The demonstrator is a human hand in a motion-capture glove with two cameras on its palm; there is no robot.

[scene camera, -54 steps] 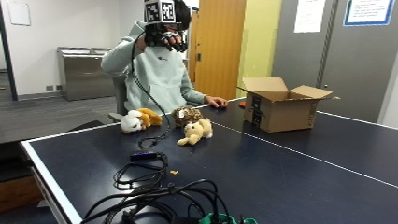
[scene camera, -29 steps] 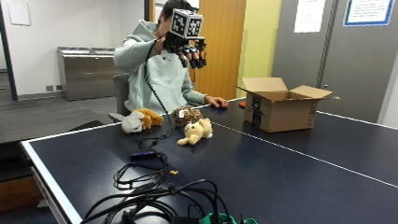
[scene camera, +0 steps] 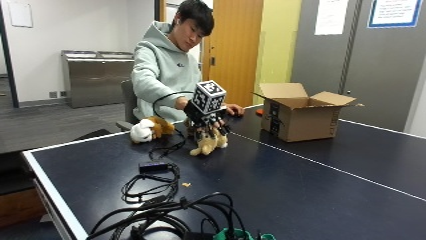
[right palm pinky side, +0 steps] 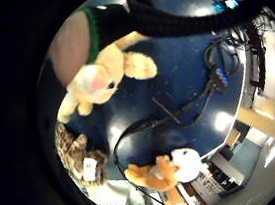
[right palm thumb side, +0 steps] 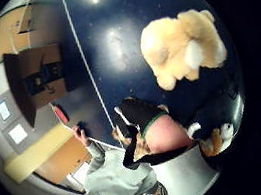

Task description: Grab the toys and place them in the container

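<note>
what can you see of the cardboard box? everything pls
The cardboard box is plain brown corrugated card, upright on the dark blue table, on the far side of the white centre line from the toys. Its top flaps are all folded open and outward, so the mouth is clear; its inside cannot be seen. A dark printed mark shows on the side facing the person. Nothing touches it except the table, and the gloved right hand is well away from it.
</note>
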